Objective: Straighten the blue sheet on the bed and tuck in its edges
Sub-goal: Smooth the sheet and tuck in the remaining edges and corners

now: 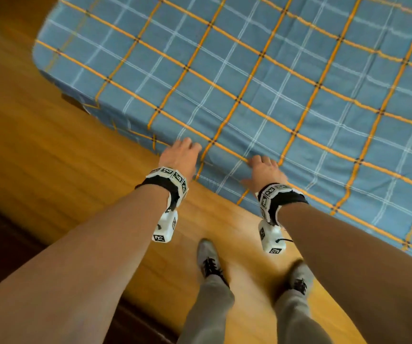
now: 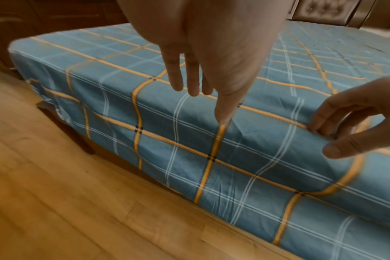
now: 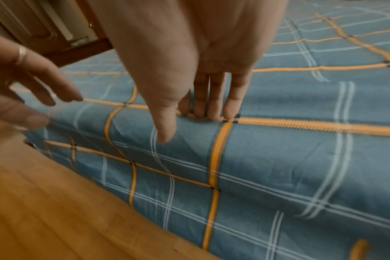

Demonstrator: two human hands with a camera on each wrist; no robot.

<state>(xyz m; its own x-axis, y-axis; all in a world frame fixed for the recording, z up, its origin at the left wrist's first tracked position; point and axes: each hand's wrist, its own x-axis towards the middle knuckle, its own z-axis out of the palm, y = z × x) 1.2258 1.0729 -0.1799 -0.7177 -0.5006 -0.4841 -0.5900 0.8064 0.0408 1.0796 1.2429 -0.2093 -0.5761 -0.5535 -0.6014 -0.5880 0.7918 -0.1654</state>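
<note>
- The blue sheet (image 1: 262,78) with orange and white check lines fills the upper right of my head view, spread over the bed (image 2: 65,126) and hanging down its near side.
- On top the cloth lies mostly flat, with light creases toward the right of the frame; at the bed's corner in the upper left it bunches into folds.
- My left hand (image 1: 181,155) sits at the centre of the head view on the bed's edge, fingers straight and spread, holding nothing. In the left wrist view its thumb tip meets an orange stripe where the sheet turns down over the side.
- My right hand (image 1: 264,170) is just right of it, fingers extended and close together. In the right wrist view their tips press on an orange stripe at the edge, and the thumb points down over the side, gripping nothing.
- A ring (image 3: 22,53) shows on a finger of the left hand at the left edge of the right wrist view.
- The wooden floor (image 1: 38,135) runs across the left and bottom of the head view, with my grey shoes (image 1: 210,259) at bottom centre.
- Dark wooden furniture (image 2: 33,15) stands in the upper left of the left wrist view, and a tufted brown headboard (image 2: 325,10) in its upper right.
</note>
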